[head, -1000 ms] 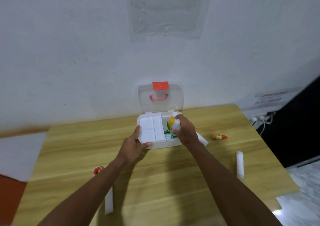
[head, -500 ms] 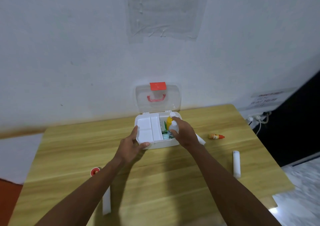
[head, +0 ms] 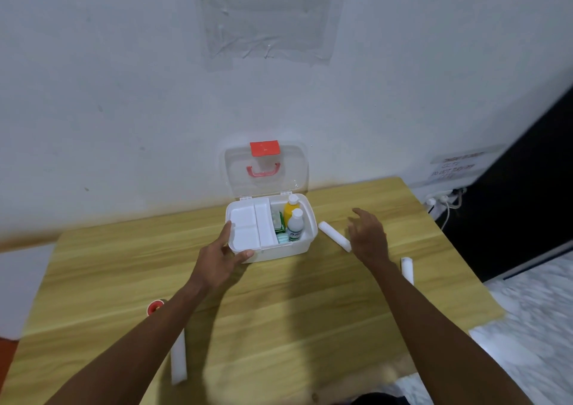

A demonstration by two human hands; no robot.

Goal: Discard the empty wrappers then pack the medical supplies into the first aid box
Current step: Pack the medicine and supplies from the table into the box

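Note:
The white first aid box [head: 307,243] stands open at the table's far middle, its clear lid [head: 266,169] with red latch leaning upright against the wall. A white divided tray fills its left side. On the right stand a yellow bottle [head: 290,211] and a clear white-capped bottle [head: 295,226], beside green and teal packs [head: 280,228]. My left hand [head: 221,257] grips the box's front left corner. My right hand [head: 367,235] hovers open and empty to the right of the box, over a white roll [head: 333,235] lying on the table.
More white rolls lie at the right edge [head: 406,269] and near left [head: 179,363]. A small red-and-white round item [head: 154,307] sits by my left forearm. A wall socket with cables [head: 443,201] is at the far right. The wooden table [head: 279,311] ends on the right above a marbled floor.
My right hand let go of the clear bottle inside the box and moved out to the right, fingers now spread. The small orange bottle seen on the table earlier is now hidden behind that hand.

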